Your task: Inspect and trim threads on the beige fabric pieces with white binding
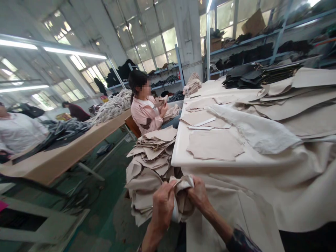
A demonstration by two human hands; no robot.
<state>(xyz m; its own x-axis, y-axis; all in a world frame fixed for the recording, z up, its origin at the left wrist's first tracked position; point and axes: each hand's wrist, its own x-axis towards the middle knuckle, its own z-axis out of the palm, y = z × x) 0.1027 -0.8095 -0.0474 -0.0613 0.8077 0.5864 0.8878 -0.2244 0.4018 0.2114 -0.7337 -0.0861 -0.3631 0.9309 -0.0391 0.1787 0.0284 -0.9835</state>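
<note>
Pale table (pixel 181 148) is stretching ahead, and your left hand (pixel 162 203) and right hand (pixel 197 191) are pinching the cloth (pixel 181 187) between them, near the table's edge, perhaps to control its folds, while the stack (pixel 147 176) is sitting just beyond, seemingly for easy reach

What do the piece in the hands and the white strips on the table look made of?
Piece: probably matte, pale fabric, since it bunches into soft folds. Strips: perhaps card or plastic, smooth-looking; they lie flat with straight edges.
</note>
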